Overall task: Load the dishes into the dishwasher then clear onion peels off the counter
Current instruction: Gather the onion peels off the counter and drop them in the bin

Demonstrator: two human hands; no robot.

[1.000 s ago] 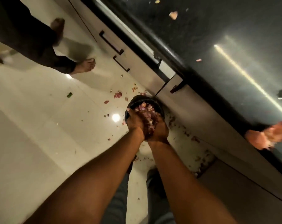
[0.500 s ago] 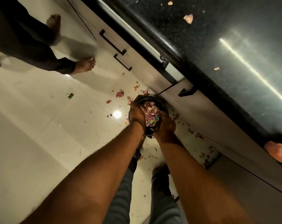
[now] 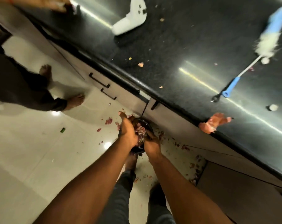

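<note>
My left hand [image 3: 128, 131] and my right hand [image 3: 151, 143] are cupped together around a clump of purple onion peels [image 3: 140, 132]. They hold it low over a black bin [image 3: 148, 125] that stands on the floor against the cabinets. More onion peels [image 3: 108, 121] lie scattered on the tiles around the bin. On the black counter [image 3: 185, 46] small peel scraps [image 3: 140, 64] remain, and a reddish peel pile [image 3: 216, 122] sits at its front edge.
A blue-handled brush [image 3: 234, 84] and a white object [image 3: 129, 21] lie on the counter. Another person's bare foot [image 3: 75, 101] stands on the tiles to the left. Cabinet drawers with black handles [image 3: 99, 80] run beneath the counter.
The view has lifted, showing more counter with the brush and white object. My hands stay over the bin with the peels, the left one reaching further across it.
</note>
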